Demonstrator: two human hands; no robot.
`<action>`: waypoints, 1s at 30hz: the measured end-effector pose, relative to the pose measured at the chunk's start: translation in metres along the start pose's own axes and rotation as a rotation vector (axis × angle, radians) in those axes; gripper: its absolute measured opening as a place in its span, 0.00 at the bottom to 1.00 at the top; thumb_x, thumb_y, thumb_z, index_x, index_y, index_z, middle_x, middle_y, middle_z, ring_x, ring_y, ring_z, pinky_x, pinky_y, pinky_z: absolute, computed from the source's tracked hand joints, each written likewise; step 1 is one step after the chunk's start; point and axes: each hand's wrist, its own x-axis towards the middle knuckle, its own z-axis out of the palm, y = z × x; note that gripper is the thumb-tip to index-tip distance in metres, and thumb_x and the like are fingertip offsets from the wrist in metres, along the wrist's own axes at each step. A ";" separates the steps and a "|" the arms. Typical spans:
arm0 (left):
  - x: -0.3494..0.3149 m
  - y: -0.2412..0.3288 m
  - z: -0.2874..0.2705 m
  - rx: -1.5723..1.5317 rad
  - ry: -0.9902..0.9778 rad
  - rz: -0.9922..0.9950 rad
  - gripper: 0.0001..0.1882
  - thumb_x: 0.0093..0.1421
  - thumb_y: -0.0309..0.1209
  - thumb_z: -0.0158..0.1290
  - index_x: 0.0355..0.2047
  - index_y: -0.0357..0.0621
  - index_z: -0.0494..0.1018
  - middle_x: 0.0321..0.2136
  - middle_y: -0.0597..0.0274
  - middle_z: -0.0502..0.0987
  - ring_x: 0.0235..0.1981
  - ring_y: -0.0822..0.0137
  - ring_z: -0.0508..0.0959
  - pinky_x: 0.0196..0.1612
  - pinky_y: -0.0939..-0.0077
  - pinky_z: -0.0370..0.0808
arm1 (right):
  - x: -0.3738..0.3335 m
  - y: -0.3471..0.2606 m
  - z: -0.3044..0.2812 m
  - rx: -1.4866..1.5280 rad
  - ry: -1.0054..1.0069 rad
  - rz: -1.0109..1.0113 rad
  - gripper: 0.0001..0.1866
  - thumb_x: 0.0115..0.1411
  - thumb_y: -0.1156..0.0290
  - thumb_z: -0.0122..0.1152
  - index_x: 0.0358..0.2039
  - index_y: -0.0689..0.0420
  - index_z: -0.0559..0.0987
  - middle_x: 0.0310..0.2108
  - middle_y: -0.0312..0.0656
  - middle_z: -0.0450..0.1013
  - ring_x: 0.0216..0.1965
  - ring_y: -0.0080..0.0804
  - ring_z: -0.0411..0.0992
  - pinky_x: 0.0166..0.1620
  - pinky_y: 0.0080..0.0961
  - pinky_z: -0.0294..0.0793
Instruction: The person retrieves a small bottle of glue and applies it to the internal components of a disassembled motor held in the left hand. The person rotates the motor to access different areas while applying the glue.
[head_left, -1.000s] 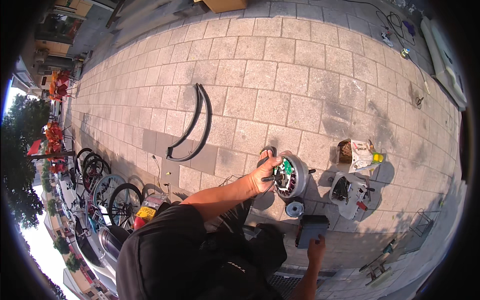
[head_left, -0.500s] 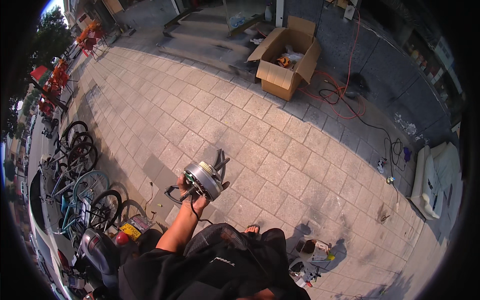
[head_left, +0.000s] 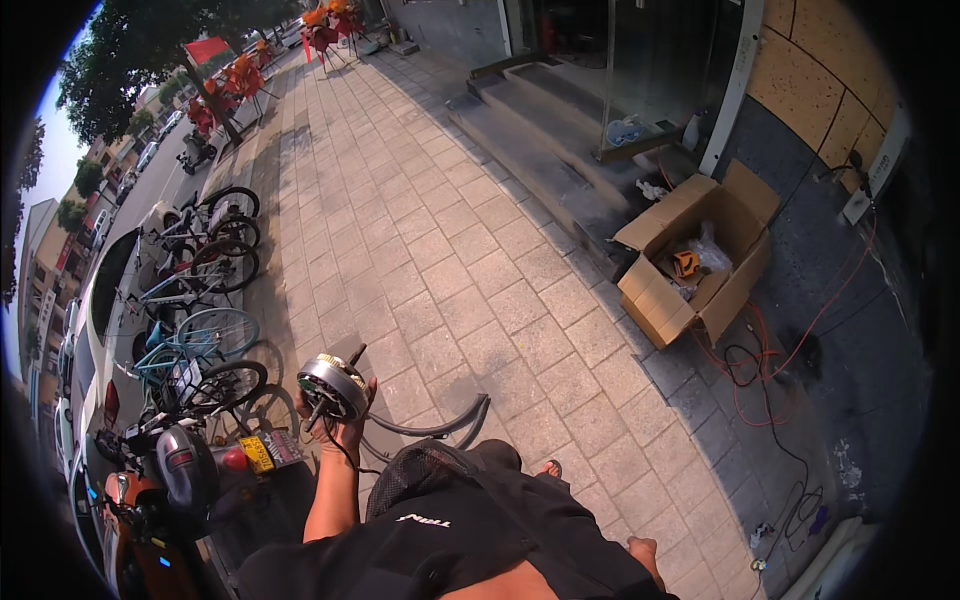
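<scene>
My left hand (head_left: 345, 432) grips a hub motor (head_left: 333, 388) from below, its fingers wrapped around the body. The motor is a round silver drum with copper-coloured windings at its top edge, and an axle sticks out of it. A dark cable (head_left: 348, 456) hangs from it beside my wrist. Beyond my shirt, a curved black rubber strip, like a piece of tyre (head_left: 465, 420), lies on the paving, apart from the hand. At the lower right my right hand (head_left: 643, 552) hangs by my side, partly hidden by the sleeve; its fingers are too unclear to read.
An open cardboard box (head_left: 660, 300) with an orange item and clear plastic stands by the steps (head_left: 550, 150). Red and black cables (head_left: 765, 365) lie along the wall. Parked bicycles (head_left: 215, 270) and a scooter (head_left: 187, 470) line the left. My sandalled foot (head_left: 550, 470) is on the paving.
The view has swung left and up, so the box sits farther right. My left hand still holds the motor, now farther left in view. My right hand has come into sight.
</scene>
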 end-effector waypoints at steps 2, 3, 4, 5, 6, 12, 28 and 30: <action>0.029 -0.016 0.002 -0.027 -0.006 0.087 0.34 0.51 0.54 0.68 0.57 0.60 0.76 0.53 0.64 0.80 0.54 0.55 0.79 0.65 0.18 0.60 | 0.030 -0.129 -0.058 0.132 0.051 -0.162 0.14 0.63 0.64 0.62 0.35 0.64 0.81 0.25 0.46 0.79 0.18 0.36 0.77 0.19 0.35 0.73; 0.050 -0.028 0.006 -0.020 0.021 0.120 0.34 0.51 0.54 0.68 0.58 0.60 0.76 0.53 0.63 0.80 0.54 0.54 0.79 0.64 0.18 0.61 | 0.026 -0.201 -0.077 0.231 0.042 -0.241 0.12 0.63 0.65 0.62 0.35 0.63 0.81 0.26 0.44 0.79 0.18 0.33 0.76 0.19 0.32 0.72; 0.074 -0.040 -0.001 -0.047 0.021 0.121 0.34 0.51 0.53 0.68 0.58 0.60 0.76 0.54 0.62 0.80 0.54 0.54 0.79 0.64 0.17 0.62 | 0.037 -0.266 -0.102 0.223 0.081 -0.353 0.13 0.64 0.65 0.62 0.37 0.63 0.81 0.27 0.44 0.79 0.19 0.32 0.76 0.19 0.32 0.73; 0.093 -0.048 -0.006 -0.065 0.024 0.140 0.34 0.51 0.53 0.68 0.58 0.60 0.76 0.54 0.62 0.80 0.55 0.54 0.79 0.63 0.17 0.62 | 0.047 -0.334 -0.119 0.202 0.103 -0.469 0.13 0.64 0.64 0.62 0.38 0.64 0.81 0.27 0.44 0.79 0.19 0.32 0.76 0.20 0.32 0.73; 0.115 -0.059 -0.004 -0.043 0.036 0.173 0.34 0.52 0.54 0.68 0.58 0.60 0.76 0.55 0.62 0.79 0.55 0.53 0.79 0.63 0.17 0.63 | 0.038 -0.407 -0.132 0.172 0.113 -0.578 0.14 0.64 0.64 0.62 0.40 0.64 0.82 0.28 0.43 0.79 0.20 0.31 0.76 0.22 0.31 0.75; 0.335 -0.123 0.016 -0.070 -0.042 0.182 0.34 0.54 0.52 0.67 0.60 0.59 0.76 0.57 0.59 0.79 0.56 0.52 0.78 0.64 0.20 0.62 | 0.051 -0.628 -0.158 0.028 0.234 -0.627 0.18 0.61 0.62 0.67 0.43 0.66 0.84 0.27 0.43 0.81 0.26 0.31 0.79 0.29 0.31 0.78; 0.941 -0.333 0.259 -0.155 -0.120 -0.187 0.44 0.51 0.55 0.71 0.59 0.38 0.72 0.54 0.49 0.77 0.57 0.48 0.73 0.70 0.26 0.56 | -0.011 -1.233 -0.146 -0.134 -0.006 -0.611 0.27 0.64 0.58 0.66 0.55 0.67 0.79 0.45 0.56 0.82 0.48 0.46 0.81 0.53 0.36 0.77; 1.006 -0.370 0.287 -0.182 -0.147 -0.210 0.46 0.52 0.56 0.71 0.59 0.35 0.70 0.53 0.46 0.77 0.58 0.49 0.73 0.71 0.27 0.56 | 0.080 -1.328 -0.124 -0.146 0.119 -0.742 0.27 0.65 0.59 0.66 0.57 0.65 0.78 0.46 0.53 0.82 0.47 0.41 0.81 0.52 0.35 0.78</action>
